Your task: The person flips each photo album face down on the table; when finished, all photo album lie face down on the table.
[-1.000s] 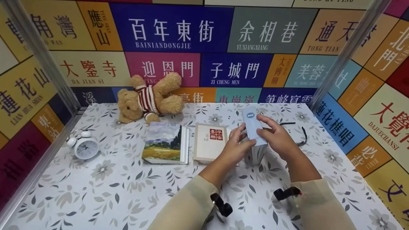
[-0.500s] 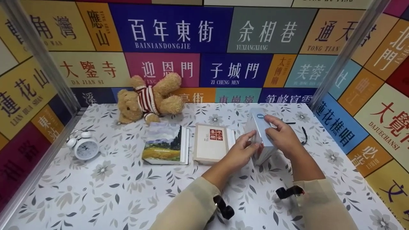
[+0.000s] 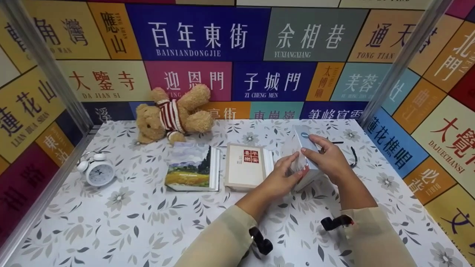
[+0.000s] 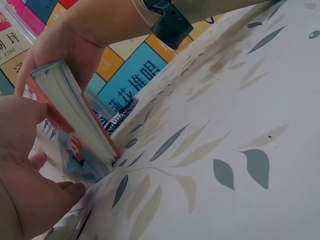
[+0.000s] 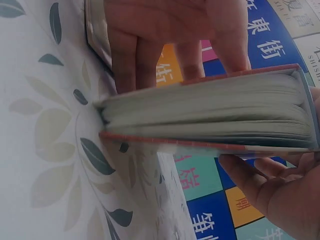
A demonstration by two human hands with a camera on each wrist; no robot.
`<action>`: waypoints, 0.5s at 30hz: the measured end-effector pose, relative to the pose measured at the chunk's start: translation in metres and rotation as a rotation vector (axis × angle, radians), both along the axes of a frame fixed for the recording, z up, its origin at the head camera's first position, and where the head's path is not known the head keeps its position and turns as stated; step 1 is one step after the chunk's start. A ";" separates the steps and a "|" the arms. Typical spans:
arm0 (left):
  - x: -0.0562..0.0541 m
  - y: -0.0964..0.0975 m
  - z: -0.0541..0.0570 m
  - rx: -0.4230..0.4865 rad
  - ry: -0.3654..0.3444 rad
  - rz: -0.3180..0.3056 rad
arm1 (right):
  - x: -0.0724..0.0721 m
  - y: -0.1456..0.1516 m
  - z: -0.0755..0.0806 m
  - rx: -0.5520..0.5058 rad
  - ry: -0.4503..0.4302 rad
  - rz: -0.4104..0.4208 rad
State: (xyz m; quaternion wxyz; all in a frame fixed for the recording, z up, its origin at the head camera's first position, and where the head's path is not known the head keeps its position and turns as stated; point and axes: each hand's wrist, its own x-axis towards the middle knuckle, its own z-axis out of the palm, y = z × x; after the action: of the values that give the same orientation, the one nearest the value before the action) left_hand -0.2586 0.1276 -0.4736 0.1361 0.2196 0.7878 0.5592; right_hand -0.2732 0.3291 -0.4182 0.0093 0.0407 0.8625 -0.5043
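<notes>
A thick hardcover book (image 3: 297,142) with a pale blue spine stands on its edge, spine upward, on the right half of the table. My right hand (image 3: 328,157) grips it at the spine, thumb on top and fingers over the far cover. Against the near cover, my left hand (image 3: 280,174) rests with mostly straight fingers, its thumb close to the spine's lower end. Red cover edges and bulging pages of the book (image 5: 210,112) show in the right wrist view. The left wrist view shows an illustrated cover on the book (image 4: 75,145).
Left of the hands lie a beige book (image 3: 241,167) with a red square and a landscape-covered book (image 3: 189,167). A teddy bear (image 3: 172,115) lies behind them. A white alarm clock (image 3: 99,172) stands far left. Behind the right hand lies a black cord-like item (image 3: 353,157).
The book has shifted slightly right and turned, so its left cover now shows in the head view. Both hands have moved a little rightward with it, the left thumb sliding down along the spine.
</notes>
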 end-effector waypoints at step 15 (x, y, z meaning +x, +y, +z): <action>0.001 0.000 0.002 -0.236 0.000 -0.033 | -0.011 0.027 -0.017 -0.018 -0.177 -0.051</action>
State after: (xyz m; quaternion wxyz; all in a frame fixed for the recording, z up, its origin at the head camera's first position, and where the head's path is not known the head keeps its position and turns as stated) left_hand -0.2573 0.1279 -0.4717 0.1704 0.2151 0.8443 0.4604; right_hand -0.2840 0.3566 -0.4352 0.0731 0.1069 0.8523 -0.5067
